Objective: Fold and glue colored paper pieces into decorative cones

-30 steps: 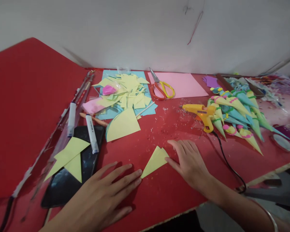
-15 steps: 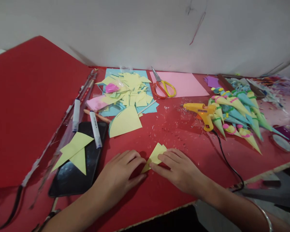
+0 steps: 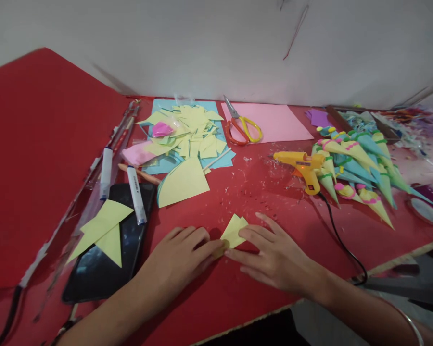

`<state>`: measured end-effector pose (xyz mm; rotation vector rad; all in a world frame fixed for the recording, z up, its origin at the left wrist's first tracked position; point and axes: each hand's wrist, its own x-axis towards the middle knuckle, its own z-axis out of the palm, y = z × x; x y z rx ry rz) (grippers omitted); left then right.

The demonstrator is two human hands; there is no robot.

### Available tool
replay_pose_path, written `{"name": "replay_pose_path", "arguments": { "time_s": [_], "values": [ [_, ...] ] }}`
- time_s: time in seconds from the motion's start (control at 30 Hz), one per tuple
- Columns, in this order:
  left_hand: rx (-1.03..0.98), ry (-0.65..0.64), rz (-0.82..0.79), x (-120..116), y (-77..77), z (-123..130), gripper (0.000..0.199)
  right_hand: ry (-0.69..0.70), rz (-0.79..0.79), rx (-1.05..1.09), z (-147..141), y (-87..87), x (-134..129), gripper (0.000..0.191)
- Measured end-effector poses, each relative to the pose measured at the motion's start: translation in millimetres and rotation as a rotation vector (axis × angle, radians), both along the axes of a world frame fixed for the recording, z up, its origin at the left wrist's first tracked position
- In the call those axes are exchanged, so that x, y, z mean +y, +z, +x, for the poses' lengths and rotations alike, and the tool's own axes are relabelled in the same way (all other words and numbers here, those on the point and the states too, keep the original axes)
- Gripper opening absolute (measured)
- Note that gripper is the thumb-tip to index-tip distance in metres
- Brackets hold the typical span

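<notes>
A small folded piece of yellow paper [image 3: 234, 230] lies on the red tabletop between my hands, its narrow end toward my left. My left hand [image 3: 184, 252] has its index finger on that narrow end, with the thumb mostly hidden below. From the other side, my right hand [image 3: 274, 254] holds the paper's right edge and lower tip with its fingertips; one finger is raised off it. Beyond the hands rests a yellow quarter-circle paper [image 3: 184, 182] with a blue-green edge. Left of my left hand, yellow paper pieces [image 3: 106, 226] lie across a black phone [image 3: 130, 240].
An orange-yellow glue gun [image 3: 303, 168] with a black cord lies at right, beside a pile of decorated paper cones [image 3: 361, 158]. Scissors [image 3: 243, 129] rest on pink paper [image 3: 281, 120]. Yellow scraps [image 3: 195, 125] cover blue sheets. Two markers [image 3: 136, 194] lie near the phone.
My left index finger has come forward onto the paper's narrow end. My right fingers have spread, one lifting off the paper. The view has shifted slightly.
</notes>
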<state>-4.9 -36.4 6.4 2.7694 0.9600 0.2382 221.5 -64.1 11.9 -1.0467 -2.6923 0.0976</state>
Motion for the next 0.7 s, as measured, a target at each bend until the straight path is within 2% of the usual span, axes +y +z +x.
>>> {"name": "replay_pose_path", "arguments": {
  "time_s": [0.2, 0.43, 0.57, 0.7],
  "values": [
    [0.010, -0.065, -0.075, 6, 5.0, -3, 0.026, -0.090, -0.035, 0.023, 21, 1.3, 1, 0.026],
    [0.038, -0.053, -0.167, 9, 8.0, -5, 0.032, -0.179, -0.105, 0.066, 35, 8.1, 3, 0.022],
    [0.035, -0.042, -0.294, 10, 9.4, -8, 0.038, -0.278, -0.098, 0.174, 23, 9.7, 7, 0.020],
    [0.022, 0.006, -0.351, 10, 12.4, -8, 0.043, -0.139, -0.198, 0.087, -1, 9.7, 16, 0.036]
  ]
}}
